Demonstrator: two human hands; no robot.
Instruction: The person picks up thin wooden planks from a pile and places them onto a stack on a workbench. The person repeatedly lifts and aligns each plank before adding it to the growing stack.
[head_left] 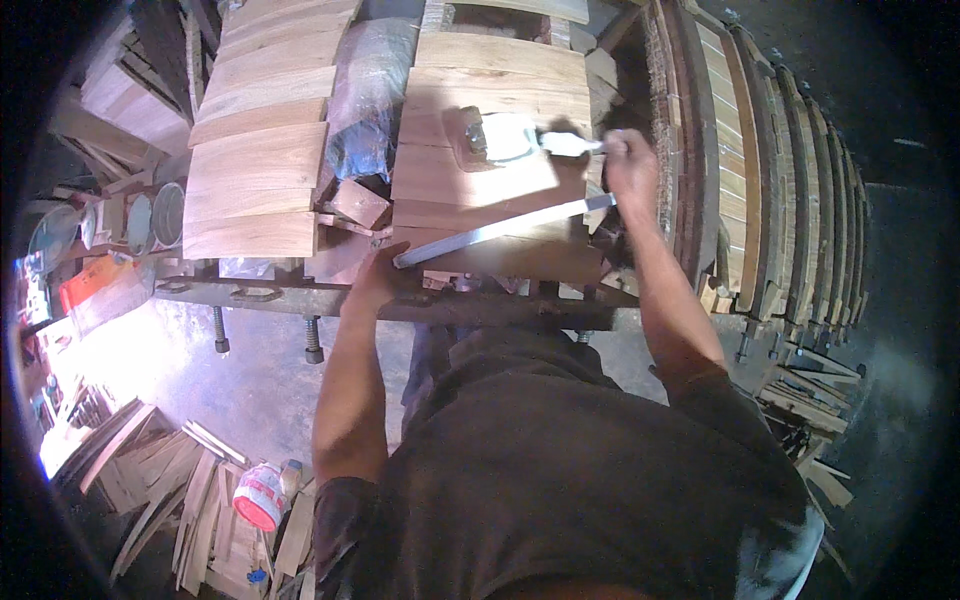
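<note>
My left hand (372,280) is closed at the near left end of a long pale strip (500,232), which slants up to the right across the boards. The strip's far end lies by my right wrist. My right hand (630,165), slightly blurred, is closed on the thin end of a white-coated tool (570,144); its exact kind is hard to make out. Left of that tool, a small container with white contents (508,137) rests on the pale wooden boards (490,85).
Another row of boards (255,160) lies to the left, with a plastic-wrapped bundle (370,100) between. A metal bench rail (450,305) with bolts runs along the front. Several clamped panels (760,170) stand at right. Wood offcuts (200,510) and a white-and-red bucket (260,495) are on the floor.
</note>
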